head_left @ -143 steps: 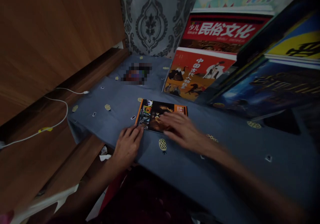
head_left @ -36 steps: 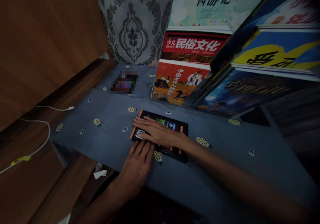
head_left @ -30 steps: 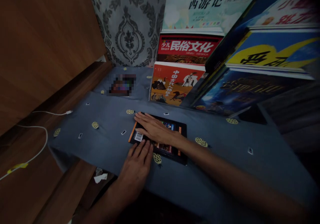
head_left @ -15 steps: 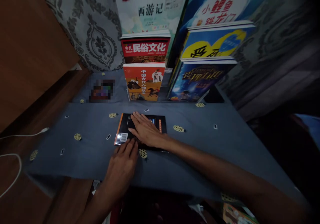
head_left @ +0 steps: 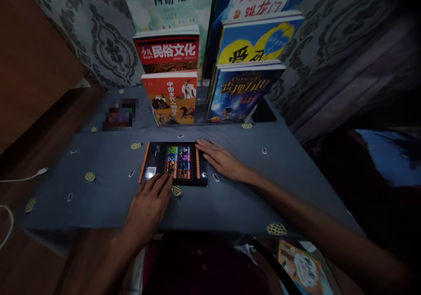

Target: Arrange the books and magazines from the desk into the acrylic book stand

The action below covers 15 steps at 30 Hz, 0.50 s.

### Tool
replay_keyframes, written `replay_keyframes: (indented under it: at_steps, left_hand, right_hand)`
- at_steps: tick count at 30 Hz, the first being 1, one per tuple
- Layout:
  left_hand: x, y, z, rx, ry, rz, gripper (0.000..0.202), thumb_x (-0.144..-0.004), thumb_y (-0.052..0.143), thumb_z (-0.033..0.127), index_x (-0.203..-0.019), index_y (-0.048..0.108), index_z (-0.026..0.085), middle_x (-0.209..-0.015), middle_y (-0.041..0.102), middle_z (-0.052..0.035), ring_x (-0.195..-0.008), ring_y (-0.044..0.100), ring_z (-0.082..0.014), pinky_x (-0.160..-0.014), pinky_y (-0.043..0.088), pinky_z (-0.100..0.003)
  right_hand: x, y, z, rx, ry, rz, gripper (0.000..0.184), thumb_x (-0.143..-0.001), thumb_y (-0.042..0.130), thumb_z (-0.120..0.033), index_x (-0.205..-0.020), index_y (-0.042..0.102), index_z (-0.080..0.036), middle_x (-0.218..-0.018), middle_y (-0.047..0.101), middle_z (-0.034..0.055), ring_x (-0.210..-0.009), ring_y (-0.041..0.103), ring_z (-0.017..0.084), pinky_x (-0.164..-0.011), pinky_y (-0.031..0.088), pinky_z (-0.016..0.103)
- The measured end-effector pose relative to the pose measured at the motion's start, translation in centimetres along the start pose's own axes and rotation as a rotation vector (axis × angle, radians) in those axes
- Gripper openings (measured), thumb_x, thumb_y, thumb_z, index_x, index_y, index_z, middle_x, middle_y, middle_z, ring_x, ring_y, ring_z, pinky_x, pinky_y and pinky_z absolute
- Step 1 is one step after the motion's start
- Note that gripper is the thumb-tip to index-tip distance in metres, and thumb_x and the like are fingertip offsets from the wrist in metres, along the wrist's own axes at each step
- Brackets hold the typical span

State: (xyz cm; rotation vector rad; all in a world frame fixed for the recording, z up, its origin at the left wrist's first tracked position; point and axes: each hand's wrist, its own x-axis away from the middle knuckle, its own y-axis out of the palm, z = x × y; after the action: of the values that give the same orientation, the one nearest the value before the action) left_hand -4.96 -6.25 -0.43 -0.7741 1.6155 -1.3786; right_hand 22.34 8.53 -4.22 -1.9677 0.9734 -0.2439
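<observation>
A thin black booklet [head_left: 174, 162] with an orange spine lies back cover up on the blue-grey cloth [head_left: 108, 190]. A barcode label and a block of small coloured pictures show on it. My left hand [head_left: 148, 203] lies flat and open, its fingertips on the booklet's near edge. My right hand [head_left: 221, 158] rests open on the cloth at the booklet's right edge, fingertips touching its far right corner.
Behind the booklet several books lean in two stepped rows: an orange one [head_left: 171, 97], a red one [head_left: 167, 54], a dark blue one [head_left: 241, 91], a yellow-and-blue one [head_left: 259, 38]. A white cable [head_left: 23, 179] lies at left. Another book [head_left: 301, 268] lies below the cloth's front edge.
My right hand has slid off the middle of the booklet to its right edge, uncovering the coloured pictures. Earlier the booklet lay front cover up. The view has swung to the right.
</observation>
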Motion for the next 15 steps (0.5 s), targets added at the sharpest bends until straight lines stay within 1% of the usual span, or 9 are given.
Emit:
replay_keyframes:
  at_steps: [2, 4, 6, 8, 11, 15]
  left_hand:
    - [0.1, -0.2, 0.5, 0.073, 0.101, -0.005, 0.041, -0.103, 0.041, 0.021, -0.142, 0.053, 0.015, -0.14, 0.064, -0.0138, -0.13, 0.059, -0.027, -0.106, 0.051, -0.047]
    - [0.1, -0.2, 1.2, 0.133, 0.208, -0.029, 0.044, -0.104, 0.039, 0.019, -0.147, 0.047, 0.014, -0.145, 0.059, -0.0137, -0.137, 0.053, -0.0239, -0.115, 0.044, -0.048]
    - [-0.3, 0.0, 1.9, 0.14, 0.274, -0.066, 0.046, -0.105, 0.038, 0.019, -0.15, 0.042, 0.012, -0.15, 0.055, -0.0139, -0.143, 0.047, -0.0231, -0.12, 0.037, -0.049]
    - [-0.9, 0.3, 2.4, 0.113, 0.305, -0.092, 0.047, -0.105, 0.038, 0.022, -0.151, 0.04, 0.012, -0.151, 0.053, -0.0141, -0.144, 0.045, -0.0238, -0.12, 0.035, -0.05]
    - [-2.2, 0.5, 2.7, 0.07, 0.342, -0.105, 0.046, -0.107, 0.04, 0.029, -0.149, 0.043, 0.011, -0.148, 0.056, -0.0143, -0.141, 0.048, -0.0257, -0.118, 0.036, -0.05]
    - [-4.4, 0.0, 3.0, 0.05, 0.342, -0.134, 0.051, -0.106, 0.042, 0.042, -0.146, 0.047, 0.011, -0.145, 0.059, -0.0142, -0.138, 0.05, -0.0266, -0.114, 0.04, -0.045]
  right_hand:
    - [-0.2, -0.1, 0.2, -0.037, -0.002, -0.001, 0.048, -0.107, 0.035, -0.038, -0.153, 0.044, -0.026, -0.161, 0.042, 0.0081, -0.151, 0.034, 0.024, -0.124, 0.026, 0.059]
    - [-0.3, -0.1, 0.2, -0.063, -0.002, -0.004, 0.049, -0.107, 0.034, -0.04, -0.152, 0.045, -0.025, -0.161, 0.042, 0.0092, -0.151, 0.034, 0.024, -0.125, 0.024, 0.059]
    - [-0.4, -0.1, 0.1, -0.08, 0.002, -0.002, 0.049, -0.107, 0.032, -0.04, -0.152, 0.045, -0.025, -0.16, 0.043, 0.0089, -0.151, 0.034, 0.023, -0.125, 0.023, 0.058]
    - [-0.3, -0.2, 0.1, -0.097, 0.006, 0.001, 0.049, -0.108, 0.03, -0.04, -0.153, 0.043, -0.027, -0.16, 0.045, 0.0069, -0.151, 0.035, 0.022, -0.125, 0.023, 0.057]
    - [-0.3, -0.4, 0.3, -0.132, 0.013, 0.005, 0.05, -0.107, 0.029, -0.042, -0.154, 0.042, -0.027, -0.158, 0.047, 0.0057, -0.15, 0.037, 0.022, -0.125, 0.024, 0.058]
    - [-0.4, -0.8, 0.7, -0.196, 0.022, 0.011, 0.053, -0.107, 0.029, -0.048, -0.154, 0.042, -0.027, -0.157, 0.049, 0.0058, -0.146, 0.043, 0.023, -0.124, 0.028, 0.056]
